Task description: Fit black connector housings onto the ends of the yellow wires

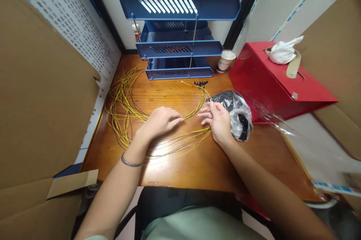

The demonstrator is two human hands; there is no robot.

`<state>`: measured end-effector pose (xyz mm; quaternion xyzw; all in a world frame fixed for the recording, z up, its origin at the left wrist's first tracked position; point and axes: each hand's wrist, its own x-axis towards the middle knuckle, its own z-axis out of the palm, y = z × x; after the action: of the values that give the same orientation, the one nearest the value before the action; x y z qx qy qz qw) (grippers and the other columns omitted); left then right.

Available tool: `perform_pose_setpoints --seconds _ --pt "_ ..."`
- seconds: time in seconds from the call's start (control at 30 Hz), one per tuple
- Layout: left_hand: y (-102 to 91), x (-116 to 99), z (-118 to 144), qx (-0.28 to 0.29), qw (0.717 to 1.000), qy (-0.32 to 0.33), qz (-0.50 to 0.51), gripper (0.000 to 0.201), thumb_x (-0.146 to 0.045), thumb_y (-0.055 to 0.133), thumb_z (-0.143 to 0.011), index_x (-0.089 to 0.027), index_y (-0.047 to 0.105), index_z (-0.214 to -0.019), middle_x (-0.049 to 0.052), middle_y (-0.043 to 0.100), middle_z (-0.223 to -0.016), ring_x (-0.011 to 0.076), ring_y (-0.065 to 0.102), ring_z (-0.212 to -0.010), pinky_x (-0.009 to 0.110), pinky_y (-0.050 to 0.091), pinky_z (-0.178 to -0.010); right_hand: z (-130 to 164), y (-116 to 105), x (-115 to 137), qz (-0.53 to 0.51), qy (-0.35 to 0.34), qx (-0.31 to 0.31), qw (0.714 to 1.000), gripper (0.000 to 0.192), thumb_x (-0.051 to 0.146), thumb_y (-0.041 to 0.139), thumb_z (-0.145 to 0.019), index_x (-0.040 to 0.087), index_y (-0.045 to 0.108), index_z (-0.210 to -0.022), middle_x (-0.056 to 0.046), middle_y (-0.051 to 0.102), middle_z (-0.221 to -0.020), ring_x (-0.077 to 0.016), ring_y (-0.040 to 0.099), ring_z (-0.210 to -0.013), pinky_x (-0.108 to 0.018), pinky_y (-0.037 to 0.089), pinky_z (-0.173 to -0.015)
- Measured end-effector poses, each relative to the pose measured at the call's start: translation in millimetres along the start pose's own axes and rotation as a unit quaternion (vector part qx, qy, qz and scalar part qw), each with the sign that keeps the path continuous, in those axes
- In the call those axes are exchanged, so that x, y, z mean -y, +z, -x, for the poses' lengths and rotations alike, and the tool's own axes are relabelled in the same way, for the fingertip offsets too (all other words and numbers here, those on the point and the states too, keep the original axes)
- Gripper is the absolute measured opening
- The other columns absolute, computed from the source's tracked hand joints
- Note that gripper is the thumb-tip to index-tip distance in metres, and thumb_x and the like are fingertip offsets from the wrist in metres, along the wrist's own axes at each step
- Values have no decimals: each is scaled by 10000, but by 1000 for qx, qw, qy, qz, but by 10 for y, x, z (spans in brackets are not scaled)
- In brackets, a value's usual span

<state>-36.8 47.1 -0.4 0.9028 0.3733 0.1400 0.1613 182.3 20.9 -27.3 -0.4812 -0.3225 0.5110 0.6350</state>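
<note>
A bundle of thin yellow and dark wires (124, 97) is looped across the wooden desk. My left hand (163, 120) lies over the bundle's middle, with its fingers and thumb closed about the wires. Small black connectors (200, 83) are gathered at the bundle's far right end. My right hand (218, 121) pinches one yellow wire between thumb and forefinger, close to a small black end; its other fingers are spread out. Just beyond that hand sits a clear plastic bag (237, 104) with black parts in it. Wire strands also pass beneath my right hand.
A blue tiered file tray (180, 48) stands at the back, with a paper cup (225, 61) at its right. A red box (270, 78) with a tissue on top stands to the right. Cardboard (42, 82) walls the left side.
</note>
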Motion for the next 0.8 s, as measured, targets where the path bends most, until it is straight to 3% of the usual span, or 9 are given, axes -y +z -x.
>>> perform_pose_setpoints --seconds 0.17,0.3,0.37,0.43,0.5,0.57,0.63,0.8 --pt "35 -53 -16 22 1000 0 22 325 -403 546 -997 -209 796 -924 57 782 -885 183 694 -807 279 462 -759 -27 -21 28 -36 -35 -41 998 468 594 767 -751 194 588 -915 2 730 -730 -143 724 -557 -169 491 -353" --pt "-120 -2 31 23 999 -43 16 349 -486 544 -976 -237 789 -972 52 781 -957 207 690 -885 308 488 -826 -14 -13 32 -33 -38 -42 998 479 607 769 -745 194 596 -914 35 689 -644 -147 711 -516 -177 488 -344" --pt "-251 118 110 -66 986 -152 -17 393 -541 521 -967 -248 758 -1083 60 764 -1084 249 672 -1011 367 494 -919 0 -1 27 -28 -35 -40 998 490 616 773 -736 193 601 -913 43 678 -627 -147 706 -505 -179 486 -341" --pt "-371 291 226 -199 932 -291 -84 410 -494 497 -975 -204 717 -1163 123 711 -1211 316 614 -1161 470 446 -1048 14 13 20 -24 -32 -37 999 501 626 774 -729 193 603 -912 43 678 -628 -143 699 -496 -178 483 -340" --pt "-446 482 352 -253 866 -411 -129 473 -465 519 -953 -150 652 -1280 211 613 -1337 402 533 -1274 565 410 -1080 23 23 15 -19 -32 -33 999 502 630 771 -732 193 602 -912 42 676 -632 -138 692 -488 -178 482 -341" --pt "-461 648 454 -227 839 -478 -126 612 -484 577 -902 -124 560 -1395 260 510 -1442 476 473 -1325 630 412 -1054 28 26 13 -14 -34 -27 999 492 626 759 -750 192 601 -919 40 672 -635 -137 691 -488 -176 482 -346" --pt "-429 767 508 -181 838 -505 -103 674 -514 601 -868 -126 535 -1416 263 480 -1471 503 468 -1322 660 417 -1038 29 21 15 -9 -34 -24 999 477 620 745 -769 192 598 -920 37 668 -636 -138 692 -489 -178 484 -349" --pt "-322 892 489 -165 855 -483 -95 635 -402 662 -803 -161 563 -1383 196 500 -1468 459 482 -1330 598 426 -1094 25 2 22 -5 -35 -23 999 458 608 737 -781 191 600 -913 33 667 -639 -136 688 -488 -183 489 -352"
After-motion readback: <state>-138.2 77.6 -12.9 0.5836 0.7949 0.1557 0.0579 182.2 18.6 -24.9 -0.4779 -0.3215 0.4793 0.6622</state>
